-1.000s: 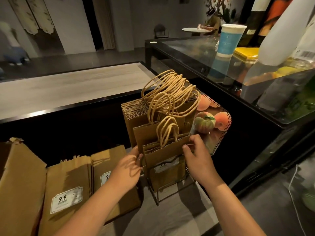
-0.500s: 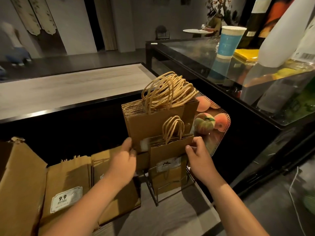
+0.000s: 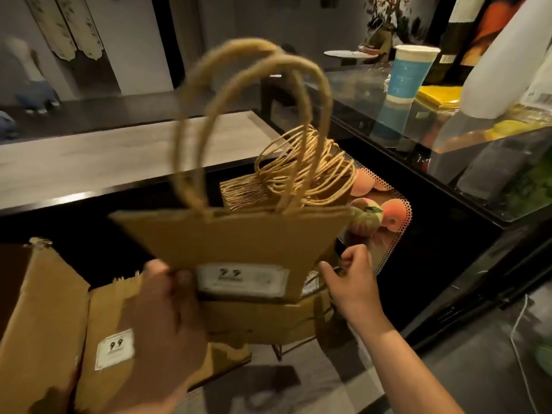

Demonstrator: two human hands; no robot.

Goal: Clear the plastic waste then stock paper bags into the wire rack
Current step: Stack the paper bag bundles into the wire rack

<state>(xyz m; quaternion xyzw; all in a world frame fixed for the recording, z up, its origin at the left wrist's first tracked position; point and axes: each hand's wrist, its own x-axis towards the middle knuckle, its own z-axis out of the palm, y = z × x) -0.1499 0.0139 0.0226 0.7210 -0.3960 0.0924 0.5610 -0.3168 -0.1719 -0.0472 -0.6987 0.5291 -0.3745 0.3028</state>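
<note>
Dim shop, grey desk [image 3: 125,162] at eleven o'clock. One paper bag [image 3: 236,240] is gripped low by the left hand [image 3: 167,312], raised before the stacked bags [image 3: 286,186]. The wire rack [image 3: 307,282] is pinched by the right hand [image 3: 352,282] at three o'clock.

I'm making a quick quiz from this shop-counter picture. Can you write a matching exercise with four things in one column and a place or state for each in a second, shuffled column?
Things
1. paper bag
2. blue cup
3. peaches
4. right hand

Places or states
A. stands on the glass counter
B. held up by the left hand
C. behind the stacked bags in the rack, on the right
D. fingers curled at the rack's right edge

Pairs: 1-B, 2-A, 3-C, 4-D
</note>
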